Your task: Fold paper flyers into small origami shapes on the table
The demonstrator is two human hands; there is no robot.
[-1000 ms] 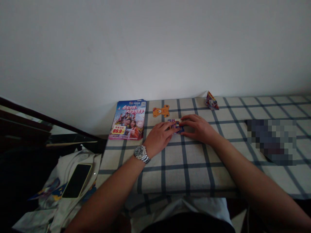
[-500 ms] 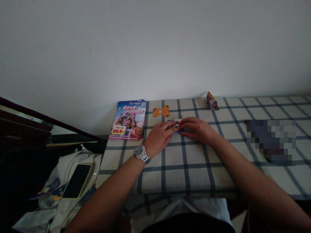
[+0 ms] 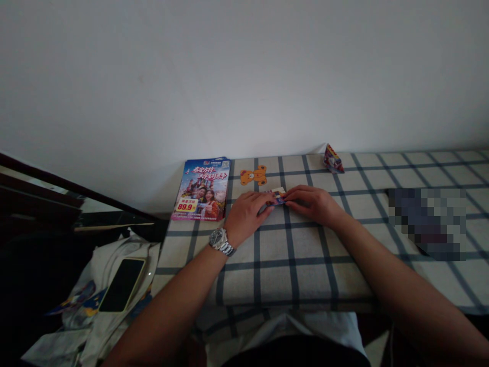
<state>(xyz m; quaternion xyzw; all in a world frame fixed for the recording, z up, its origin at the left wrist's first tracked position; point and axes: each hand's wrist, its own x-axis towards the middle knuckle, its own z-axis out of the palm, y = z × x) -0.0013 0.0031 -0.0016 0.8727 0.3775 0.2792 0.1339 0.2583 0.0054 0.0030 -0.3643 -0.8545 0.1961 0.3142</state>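
A small folded piece of printed paper [image 3: 280, 195] lies low over the checked tablecloth, between my two hands. My left hand [image 3: 250, 213], with a metal watch [image 3: 221, 241] on its wrist, pinches the paper's left end. The fingers of my right hand [image 3: 312, 203] close on its right end. Parts of the paper are hidden under my fingers. Just beyond my left hand is an orange teddy bear figure [image 3: 253, 176], flat on the cloth. A folded paper piece with a pointed top [image 3: 333, 159] stands near the wall.
A stack of printed flyers [image 3: 200, 191] sits at the table's left end. To the right lies a dark, pixelated item [image 3: 424, 224]. A phone [image 3: 122, 285] rests on white fabric [image 3: 87, 336] left of the table. The wall [image 3: 244, 76] borders the table's far edge.
Both hands have shifted slightly, and the fingers of my right hand have drawn closer together. More of the paper shows between my hands, now tilted differently.
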